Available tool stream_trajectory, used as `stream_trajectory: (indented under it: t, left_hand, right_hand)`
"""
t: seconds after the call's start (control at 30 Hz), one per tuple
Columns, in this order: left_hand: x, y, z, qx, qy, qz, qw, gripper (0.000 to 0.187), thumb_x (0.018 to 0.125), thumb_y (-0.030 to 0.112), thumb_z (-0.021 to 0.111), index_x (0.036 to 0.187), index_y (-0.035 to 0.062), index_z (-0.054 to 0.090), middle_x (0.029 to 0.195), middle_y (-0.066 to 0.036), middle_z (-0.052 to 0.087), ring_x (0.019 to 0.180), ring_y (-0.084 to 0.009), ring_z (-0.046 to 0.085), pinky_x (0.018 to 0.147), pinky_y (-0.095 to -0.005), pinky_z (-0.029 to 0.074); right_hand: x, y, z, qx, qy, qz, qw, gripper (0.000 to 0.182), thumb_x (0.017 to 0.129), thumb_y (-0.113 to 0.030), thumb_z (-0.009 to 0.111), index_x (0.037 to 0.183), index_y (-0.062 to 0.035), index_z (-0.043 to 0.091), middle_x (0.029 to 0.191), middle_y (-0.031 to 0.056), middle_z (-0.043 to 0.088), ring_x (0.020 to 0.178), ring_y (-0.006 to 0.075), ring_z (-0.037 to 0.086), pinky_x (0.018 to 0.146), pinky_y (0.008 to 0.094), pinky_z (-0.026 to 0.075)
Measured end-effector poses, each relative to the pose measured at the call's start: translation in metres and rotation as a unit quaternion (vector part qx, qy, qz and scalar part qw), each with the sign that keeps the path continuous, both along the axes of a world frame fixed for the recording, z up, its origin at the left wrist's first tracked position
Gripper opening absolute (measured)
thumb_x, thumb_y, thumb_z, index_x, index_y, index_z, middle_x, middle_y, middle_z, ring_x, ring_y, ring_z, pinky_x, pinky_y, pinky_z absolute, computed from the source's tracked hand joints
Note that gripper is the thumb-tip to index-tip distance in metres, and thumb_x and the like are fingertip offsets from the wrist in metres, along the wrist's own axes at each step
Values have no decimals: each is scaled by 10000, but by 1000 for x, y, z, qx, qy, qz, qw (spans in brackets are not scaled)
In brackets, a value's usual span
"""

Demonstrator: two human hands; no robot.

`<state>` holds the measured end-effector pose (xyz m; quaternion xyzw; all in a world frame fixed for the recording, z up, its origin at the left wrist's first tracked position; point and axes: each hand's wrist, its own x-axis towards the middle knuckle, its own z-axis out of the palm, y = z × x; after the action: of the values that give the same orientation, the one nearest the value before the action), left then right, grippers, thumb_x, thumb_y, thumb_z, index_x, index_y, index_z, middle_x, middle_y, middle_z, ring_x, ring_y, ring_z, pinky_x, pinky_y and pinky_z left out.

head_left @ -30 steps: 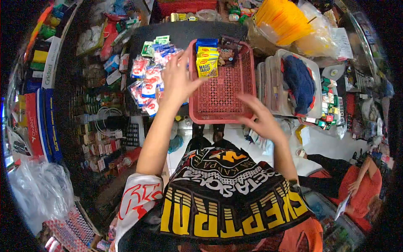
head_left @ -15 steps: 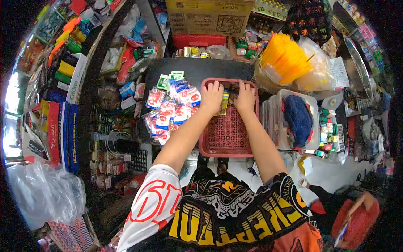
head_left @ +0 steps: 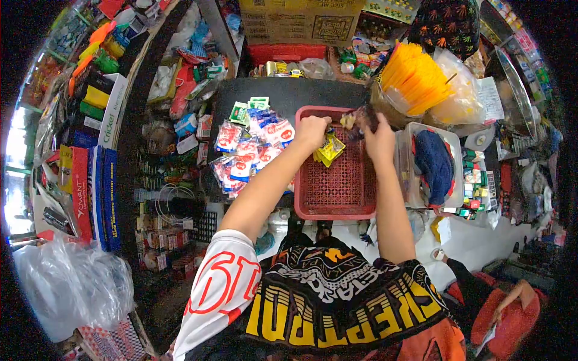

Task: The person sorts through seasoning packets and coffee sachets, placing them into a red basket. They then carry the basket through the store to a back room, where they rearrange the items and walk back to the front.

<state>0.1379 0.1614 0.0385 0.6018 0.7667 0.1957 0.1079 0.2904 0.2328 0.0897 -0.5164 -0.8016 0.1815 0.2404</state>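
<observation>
A red plastic basket (head_left: 300, 186) with a perforated bottom sits on the dark table in front of me. My left hand (head_left: 311, 131) is closed over its upper left part, beside yellow sachets (head_left: 329, 150) lying in the basket; what its fingers hold is hidden. My right hand (head_left: 380, 141) is at the basket's upper right rim, fingers closed on a dark, see-through plastic packet (head_left: 360, 118), smeared by motion. Left of the basket lies a pile of red, white and blue packets (head_left: 247, 150), with green sachets (head_left: 239, 112) at its top.
A clear plastic bin (head_left: 457, 180) with dark blue cloth (head_left: 432, 168) stands right of the basket. Behind it is a bundle of yellow-orange sticks (head_left: 415, 78). A cardboard box (head_left: 295, 24) is at the back. Another person (head_left: 506, 313) sits at lower right.
My right hand has moved right and lifted a dark packet toward the basket's rim. My left hand has curled closed. The yellow sachets show more fully.
</observation>
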Motion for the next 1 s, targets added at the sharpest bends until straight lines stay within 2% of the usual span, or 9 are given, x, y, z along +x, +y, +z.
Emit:
stream_trajectory:
  t: [0.1,0.23,0.33,0.4,0.53,0.67,0.73,0.8,1.0]
  left_hand:
    - [-6,-11,14,61,-70,19,995,267,602,66,589,866,66,553,729,-150,577,712,-265,574,635,-357,454]
    - [-48,-40,34,157,-267,99,946,195,612,76,625,771,32,520,706,-119,578,668,-216,576,578,-312,438]
    - [-85,-98,61,214,-352,226,883,141,638,11,603,725,12,492,729,-53,571,658,-120,542,551,-238,413]
    - [-112,-136,51,268,-355,252,859,123,653,-24,572,732,26,493,717,-36,564,630,-89,520,555,-208,401]
    - [-115,-177,32,222,-436,354,797,180,671,-47,552,820,24,480,728,-48,565,630,-88,517,567,-209,404]
    - [-94,-172,7,264,-453,395,754,355,635,2,622,948,36,459,834,-68,556,693,-143,546,621,-233,434]
    - [-92,-167,10,212,-359,401,816,450,602,29,662,990,26,435,856,-106,565,759,-149,551,662,-253,440]
    - [-82,-160,30,105,-152,410,893,552,582,97,670,1060,76,394,884,-156,564,797,-260,560,687,-331,436]
    - [-84,-149,16,102,-35,384,917,663,576,202,679,1139,75,352,1037,-170,499,936,-327,488,774,-378,399]
  right_hand:
    - [7,22,-6,33,155,25,987,439,695,-258,619,996,32,484,903,186,565,780,285,568,653,359,450]
    - [1,6,43,-232,436,-3,869,314,721,-92,587,1009,-46,471,799,37,548,652,92,530,357,177,399]
    - [-9,4,40,-282,425,43,859,324,712,-83,592,1007,-24,471,844,49,550,698,123,538,477,218,450]
    - [-30,9,17,-295,407,73,861,424,676,-76,619,1051,10,440,931,82,539,820,184,526,773,274,399]
    - [-98,-5,-2,-380,415,126,817,561,650,-71,640,1135,-15,364,1007,107,496,833,177,516,690,259,431]
    - [-163,15,-57,-302,287,212,884,632,608,-178,680,1155,-89,375,1032,135,517,868,245,531,732,314,429]
    - [-180,21,-55,-170,117,194,959,600,612,-188,676,1141,-110,405,986,137,541,858,232,542,715,316,433]
    - [-183,21,-46,-185,-86,115,972,704,576,-356,662,1178,-149,363,1042,183,514,970,302,497,821,448,345]
    - [-188,51,-86,-200,-281,107,932,841,581,-496,606,1272,-217,216,1150,157,445,1073,352,397,892,514,233]
